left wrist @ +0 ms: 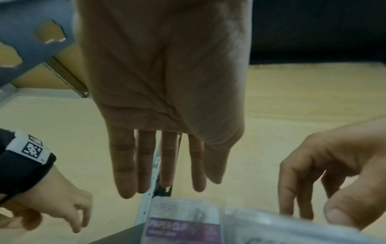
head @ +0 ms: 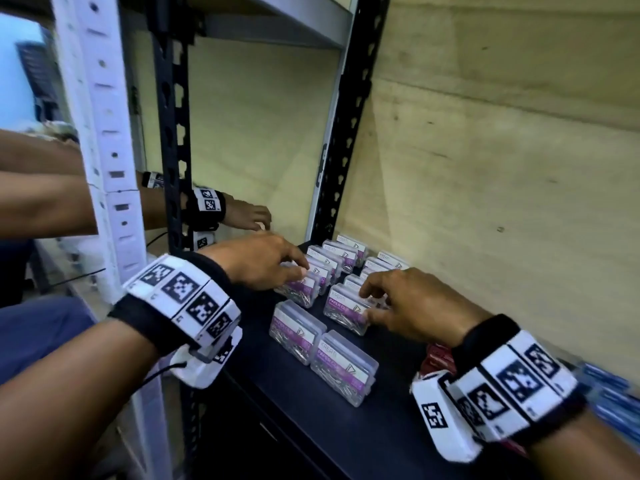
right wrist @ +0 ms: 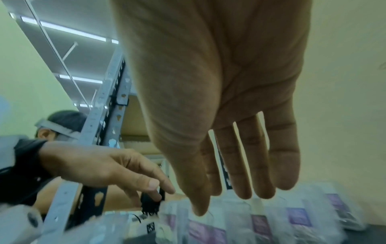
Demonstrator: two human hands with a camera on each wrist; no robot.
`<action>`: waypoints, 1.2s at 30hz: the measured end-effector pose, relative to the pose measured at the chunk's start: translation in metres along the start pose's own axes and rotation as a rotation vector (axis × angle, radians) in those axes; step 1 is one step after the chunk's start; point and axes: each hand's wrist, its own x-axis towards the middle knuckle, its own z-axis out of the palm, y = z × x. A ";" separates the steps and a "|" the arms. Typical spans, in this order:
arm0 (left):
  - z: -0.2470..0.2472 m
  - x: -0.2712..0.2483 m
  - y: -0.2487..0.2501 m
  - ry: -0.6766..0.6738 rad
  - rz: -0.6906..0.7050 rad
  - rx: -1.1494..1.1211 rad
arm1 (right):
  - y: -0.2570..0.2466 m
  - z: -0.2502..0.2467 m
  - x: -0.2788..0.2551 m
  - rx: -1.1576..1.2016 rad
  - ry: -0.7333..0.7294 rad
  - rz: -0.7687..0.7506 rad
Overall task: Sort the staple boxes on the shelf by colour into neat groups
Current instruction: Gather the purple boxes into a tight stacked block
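A: Staple boxes (head: 298, 330) stand in two rows on the dark shelf (head: 346, 427), running toward one o'clock. They are clear hard plastic with purple labels (head: 337, 363), likely slick

B: Left hand (head: 256, 261) fingers straight, tips by one; right hand (head: 412, 306) straddles its neighbour (head: 343, 310) at four o'clock, grip unclear. I'd pinch the short ends and slide flush

Plywood wall (head: 502, 168) behind; black slotted upright (head: 348, 133); grey upper shelf (head: 277, 26); strip lights (right wrist: 73, 31) overhead.
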 end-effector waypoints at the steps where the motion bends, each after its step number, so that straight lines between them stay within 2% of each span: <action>1: 0.000 0.003 0.000 -0.019 0.002 0.008 | 0.001 0.001 0.002 -0.001 0.007 0.002; 8: -0.002 0.011 -0.001 -0.074 0.005 -0.019 | 0.004 0.005 0.012 0.034 0.029 0.012; 21: -0.003 -0.006 0.023 -0.161 0.025 -0.032 | 0.006 -0.003 -0.017 0.096 -0.135 -0.069; 36: -0.004 -0.025 0.040 -0.212 0.043 -0.018 | 0.009 -0.001 -0.031 0.111 -0.143 -0.145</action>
